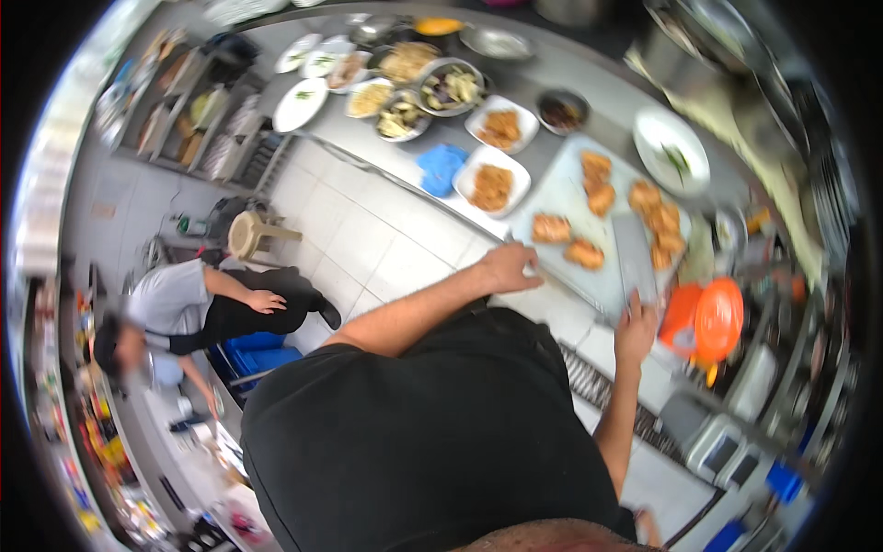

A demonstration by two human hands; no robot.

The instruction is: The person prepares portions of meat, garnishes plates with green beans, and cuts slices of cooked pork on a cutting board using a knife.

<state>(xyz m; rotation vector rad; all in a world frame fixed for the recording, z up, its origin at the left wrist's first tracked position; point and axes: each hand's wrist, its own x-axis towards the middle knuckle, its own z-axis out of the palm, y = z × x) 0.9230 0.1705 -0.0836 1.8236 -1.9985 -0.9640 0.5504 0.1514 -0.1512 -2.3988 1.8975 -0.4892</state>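
My left hand [509, 268] hangs at the counter's near edge, fingers curled and apart, with nothing seen in it. My right hand [637, 326] is on the near end of a cleaver-like wide blade [635, 259], which lies along a pale cutting board [572, 200]. Browned pieces of food [585, 254] sit left of the blade, with a heap of similar pieces [659, 221] to its right. Left of the board, two white square bowls [492, 181] hold shredded orange-brown food. A blue cloth or glove [440, 169] touches the nearer bowl.
Steel bowls of cut vegetables [450, 87] and white oval plates [301, 105] stand farther left. Beyond the board is an oval dish with green pieces [671, 152]. An orange container [717, 319] is at right. A co-worker [172, 303] and a beige stool [252, 234] are at left.
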